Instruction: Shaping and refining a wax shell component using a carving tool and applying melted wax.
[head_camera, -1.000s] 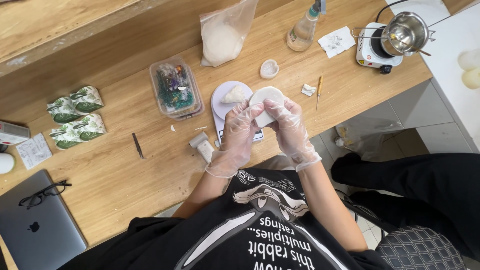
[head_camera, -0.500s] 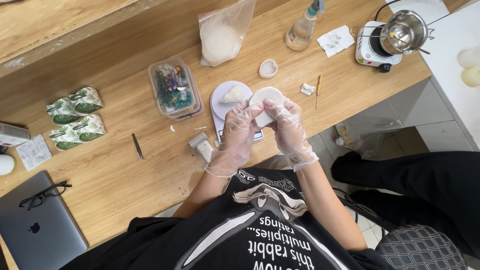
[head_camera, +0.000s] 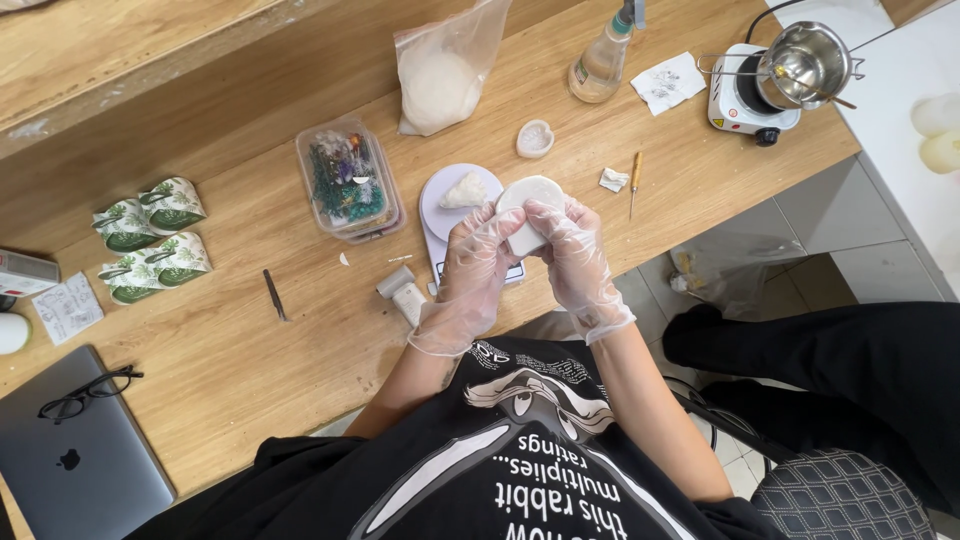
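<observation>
A: Since prev. frame hands barely move, both stay up over the scale (head_camera: 445, 215).
B: And fingers?
A: Left hand (head_camera: 472, 275) and right hand (head_camera: 575, 262), in clear gloves, are curled tight on the white mould (head_camera: 528, 195), held btw. them just above the wooden table (head_camera: 250, 350).

Single head-worn view, looking steeply down from above, close over the long light wooden worktable (head_camera: 250, 330), chest height.
</observation>
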